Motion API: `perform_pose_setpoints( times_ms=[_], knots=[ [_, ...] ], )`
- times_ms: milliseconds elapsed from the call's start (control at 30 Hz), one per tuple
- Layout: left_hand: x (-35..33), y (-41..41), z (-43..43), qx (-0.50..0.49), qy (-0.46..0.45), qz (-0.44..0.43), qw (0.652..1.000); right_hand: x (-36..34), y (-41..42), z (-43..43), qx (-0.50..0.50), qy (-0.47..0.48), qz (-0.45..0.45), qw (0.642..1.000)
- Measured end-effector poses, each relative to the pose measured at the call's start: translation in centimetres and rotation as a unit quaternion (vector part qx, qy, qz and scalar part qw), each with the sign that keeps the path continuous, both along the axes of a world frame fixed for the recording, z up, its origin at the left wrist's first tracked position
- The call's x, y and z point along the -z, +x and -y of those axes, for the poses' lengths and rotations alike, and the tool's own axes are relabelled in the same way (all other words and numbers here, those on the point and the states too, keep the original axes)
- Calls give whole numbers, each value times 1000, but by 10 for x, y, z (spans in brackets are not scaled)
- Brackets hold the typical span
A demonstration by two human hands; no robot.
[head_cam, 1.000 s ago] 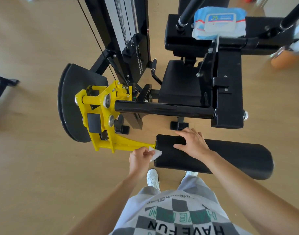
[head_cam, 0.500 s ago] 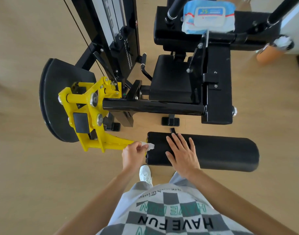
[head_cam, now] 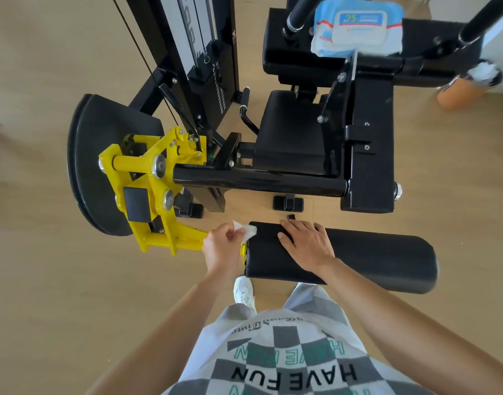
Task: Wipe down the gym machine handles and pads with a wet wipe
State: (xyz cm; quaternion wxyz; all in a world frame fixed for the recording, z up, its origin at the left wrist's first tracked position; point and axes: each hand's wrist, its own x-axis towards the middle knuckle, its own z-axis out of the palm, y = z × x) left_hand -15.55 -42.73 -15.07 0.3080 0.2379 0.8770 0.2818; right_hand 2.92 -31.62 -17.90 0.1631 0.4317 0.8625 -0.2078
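Black roller pad (head_cam: 372, 258) lies low in front of the person, long axis running left-right, left end at the yellow arm (head_cam: 184, 238); left hand (head_cam: 224, 246), fingers curled, pinches a white wet wipe (head_cam: 246, 232) seemingly touching that end, while right hand (head_cam: 307, 243) rests flat, fingers straight, on the pad's top.

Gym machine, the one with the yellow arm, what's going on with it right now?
A person stands over the machine, cleaning it. Their left hand pinches a white wet wipe against the left end of the black roller pad, right beside the yellow lever arm. Their right hand rests flat on top of the pad, fingers straight. A pack of wet wipes sits on the machine's upper pad.
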Motion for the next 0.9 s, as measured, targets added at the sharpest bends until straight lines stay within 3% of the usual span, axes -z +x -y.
perform_pose_setpoints(
  times_ms=[133, 267, 567, 900],
  knots=[
    [4, 6, 0, 78, -18, -7, 997, 0, -2, -4, -7, -10, 8, 1000],
    [6, 7, 13, 96, -29, -14, 995, 1, -3, -7, -7, -14, 5, 1000],
    [9, 5, 58, 205, -100, 44, 973, 5, -6, -13, 5, -10, -2, 1000],
    [2, 6, 25, -3, -4, 12, 1000, -1, 11, 15, 36, 135, -123, 983]
  ],
)
